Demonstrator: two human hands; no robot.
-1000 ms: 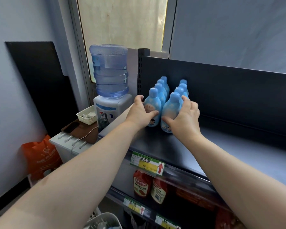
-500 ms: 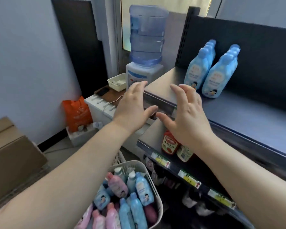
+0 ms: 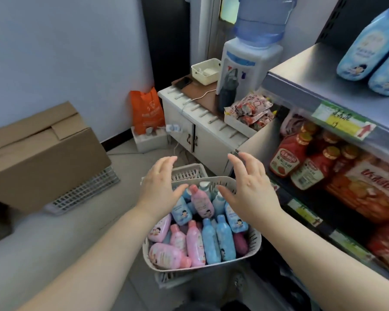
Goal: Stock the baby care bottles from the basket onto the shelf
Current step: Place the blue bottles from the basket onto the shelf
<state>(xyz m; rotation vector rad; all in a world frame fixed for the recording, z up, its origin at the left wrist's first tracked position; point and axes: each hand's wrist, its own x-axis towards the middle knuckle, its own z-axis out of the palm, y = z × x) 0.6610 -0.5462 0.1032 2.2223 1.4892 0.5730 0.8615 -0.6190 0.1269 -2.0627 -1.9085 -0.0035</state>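
No fully legible words. Just above three o'clock, on the price tag (image 3: pixel 344 123) of the shelf (image 3: pixel 301 70): red upward arrow, blurred handwriting. At three o'clock, on the sauce bottles (image 3: pixel 286 159): red-and-white labels, characters unreadable. Near ten o'clock, on the orange bag (image 3: pixel 147 112): illegible white print.

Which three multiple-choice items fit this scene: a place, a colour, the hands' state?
1. Where does the water dispenser stand? A. on the white cabinet B. on the floor C. on a chair
2. What colour are the baby care bottles on the upper shelf? A. pink B. blue C. green
3. How are the left hand and right hand over the basket? A. gripping bottles B. fists C. open, empty
Answers: 1 A, its base sits on the cabinet; 2 B, their bodies are light blue; 3 C, fingers spread, holding nothing.
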